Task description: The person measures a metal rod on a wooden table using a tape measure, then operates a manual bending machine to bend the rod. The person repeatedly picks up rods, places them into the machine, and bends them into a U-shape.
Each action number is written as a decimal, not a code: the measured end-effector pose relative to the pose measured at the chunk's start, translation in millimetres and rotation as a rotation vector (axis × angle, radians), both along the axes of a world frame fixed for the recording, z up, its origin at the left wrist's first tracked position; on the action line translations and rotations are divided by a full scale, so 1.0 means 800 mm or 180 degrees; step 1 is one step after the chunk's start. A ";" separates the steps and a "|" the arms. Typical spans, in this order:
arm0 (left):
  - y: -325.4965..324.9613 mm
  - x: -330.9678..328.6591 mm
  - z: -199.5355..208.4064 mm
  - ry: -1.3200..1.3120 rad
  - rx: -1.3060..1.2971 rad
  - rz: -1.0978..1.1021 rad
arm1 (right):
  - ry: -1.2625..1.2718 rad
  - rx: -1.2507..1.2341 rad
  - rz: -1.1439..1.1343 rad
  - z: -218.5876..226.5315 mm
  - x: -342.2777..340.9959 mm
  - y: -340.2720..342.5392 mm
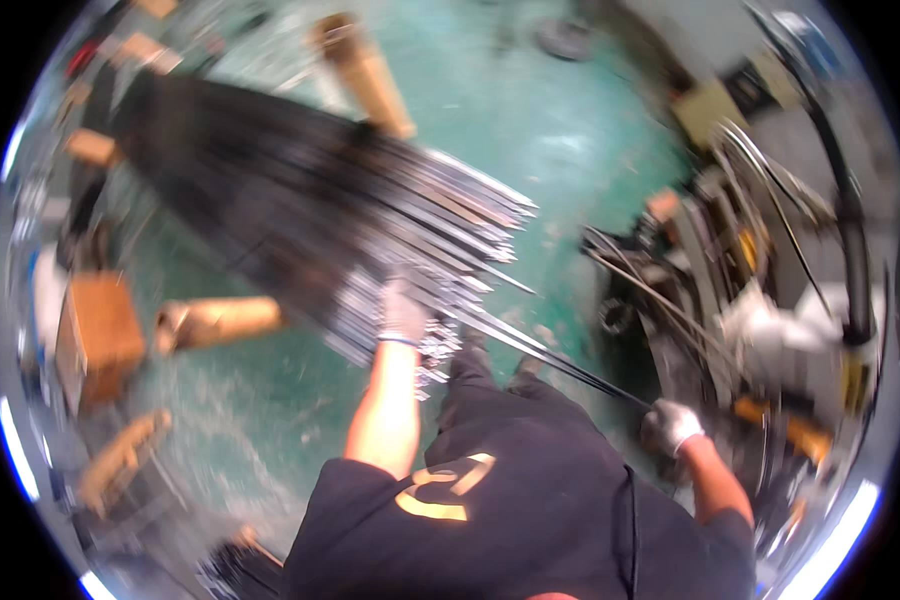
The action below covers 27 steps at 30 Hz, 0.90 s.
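Observation:
A wide stack of long, thin dark metal bars (260, 170) stretches from the upper left to the middle, its uneven ends toward me. My left hand (405, 308), in a light glove, rests on the bars near those ends; motion blur smears its fingers. Out to the right, my gloved right hand (673, 427) is closed around the end of a few thin metal bars (560, 362). These run slantwise back to the stack, past my left hand. Their far ends merge with the other bars.
Brown cylindrical supports (370, 85) lie by the stack, another tube (220, 322) at its left. A wooden box (100, 335) stands far left. Machinery with hoses (750, 210) and a white bag (785, 325) crowd the right. More dark bars (240, 570) lie at lower left.

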<state>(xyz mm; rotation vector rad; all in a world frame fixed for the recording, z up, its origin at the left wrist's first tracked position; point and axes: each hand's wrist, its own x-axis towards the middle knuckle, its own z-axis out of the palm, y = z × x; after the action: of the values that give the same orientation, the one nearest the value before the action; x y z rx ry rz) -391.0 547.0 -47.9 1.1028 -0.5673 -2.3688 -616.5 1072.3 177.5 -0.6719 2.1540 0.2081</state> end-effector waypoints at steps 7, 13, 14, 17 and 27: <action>0.059 -0.037 0.125 0.0799 0.1008 -0.0147 | 0.1373 -0.1235 -0.0266 -0.018 0.090 0.032; 0.181 -0.062 0.187 0.0724 -0.0097 -0.0859 | 0.1883 -0.1023 -0.0861 -0.032 0.122 0.220; 0.196 -0.059 0.178 0.1063 -0.0535 -0.1311 | 0.2109 -0.0982 -0.1025 -0.031 0.137 0.279; 0.263 -0.102 0.326 0.1203 -0.0467 -0.0911 | 0.3293 -0.1372 -0.1674 -0.026 0.207 0.466; 0.596 -0.229 0.401 0.1969 -0.0177 -0.2447 | 0.0227 -0.8011 -0.7660 0.028 0.235 0.509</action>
<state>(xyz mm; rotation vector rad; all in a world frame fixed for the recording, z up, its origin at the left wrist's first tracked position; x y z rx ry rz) -573.9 1023.8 272.5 0.0487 -0.9166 -3.0922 -428.4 1479.6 199.5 -0.9151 -0.2885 2.5130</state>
